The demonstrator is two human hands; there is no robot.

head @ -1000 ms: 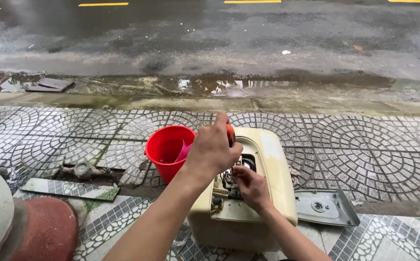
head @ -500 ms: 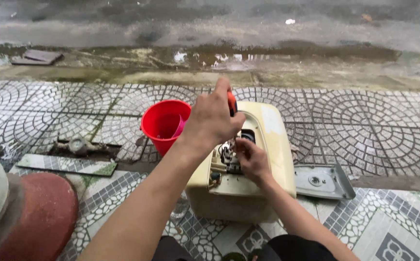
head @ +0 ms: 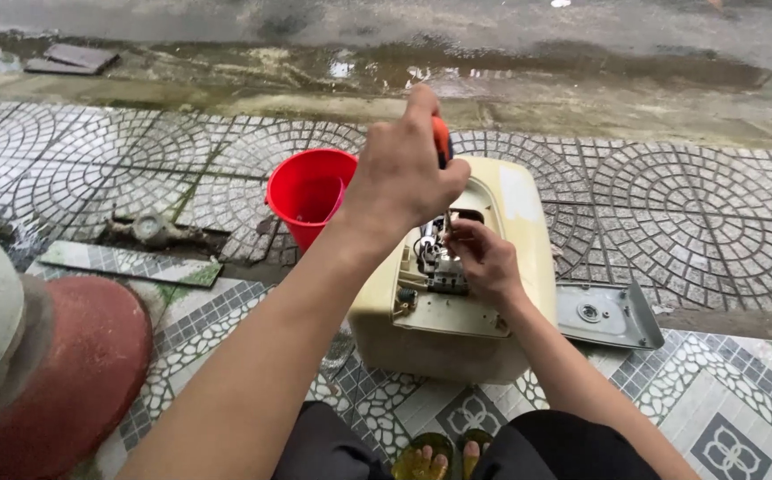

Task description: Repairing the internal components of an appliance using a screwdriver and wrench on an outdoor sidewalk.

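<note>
A cream-coloured appliance casing (head: 519, 231) lies on the tiled pavement in front of me, its opening showing wiring and a terminal block (head: 435, 262). My left hand (head: 404, 182) is closed around an orange-handled screwdriver (head: 441, 140), held upright with its shaft pointing down into the opening. My right hand (head: 484, 258) rests on the casing beside the terminal block, fingers pinching at the small parts near the screwdriver tip. The tip itself is hidden between the two hands.
A red bucket (head: 310, 191) stands just left of the casing. A grey metal cover plate (head: 606, 314) lies to its right. A red and grey rounded object (head: 39, 356) fills the near left. A wet road and kerb (head: 492, 89) run across the back.
The view has tilted down and closer. Both hands stay at the casing opening, with the screwdriver still upright in my left hand.
</note>
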